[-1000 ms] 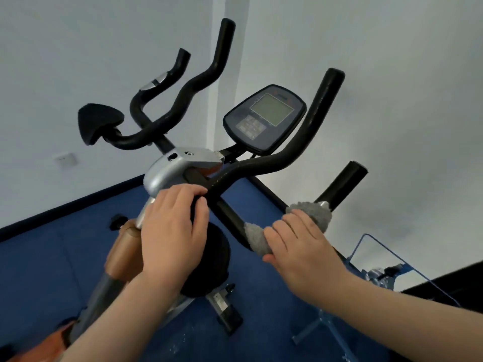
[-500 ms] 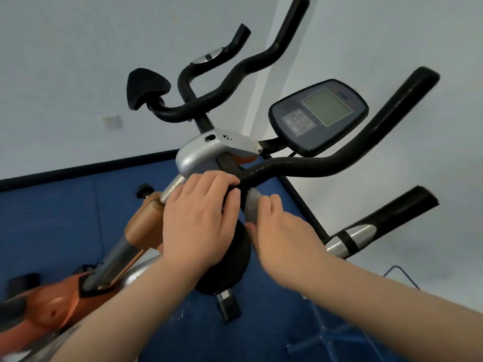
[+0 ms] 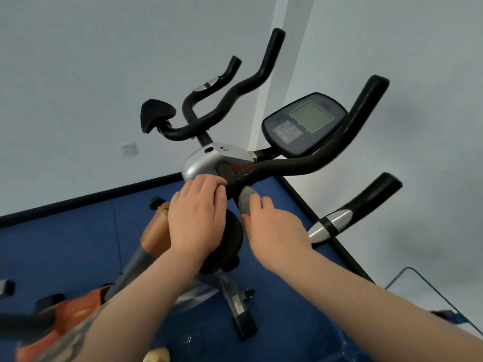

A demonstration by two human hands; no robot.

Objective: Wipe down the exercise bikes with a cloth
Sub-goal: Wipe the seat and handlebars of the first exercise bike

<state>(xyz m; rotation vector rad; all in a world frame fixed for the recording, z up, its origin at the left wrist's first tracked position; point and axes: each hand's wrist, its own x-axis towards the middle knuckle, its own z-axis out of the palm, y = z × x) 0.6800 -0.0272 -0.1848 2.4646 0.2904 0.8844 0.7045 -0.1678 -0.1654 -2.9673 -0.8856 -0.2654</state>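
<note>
Wiping the handlebar [image 3: 285,167] base: right hand [image 3: 274,228] clutches the grey cloth [image 3: 247,201]; left hand [image 3: 197,218], holding nothing, rests flat on the stem. Next, probably the outer grips.

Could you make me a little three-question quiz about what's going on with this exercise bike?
1. True or false: the right hand holds a grey cloth against the black handlebar.
2. Where does the left hand rest? A) on the display console B) at the handlebar's centre, below the silver clamp cover C) on the floor
3. Fill in: the floor is ____ in colour.

Key: 1 true; 2 B; 3 blue.
</note>
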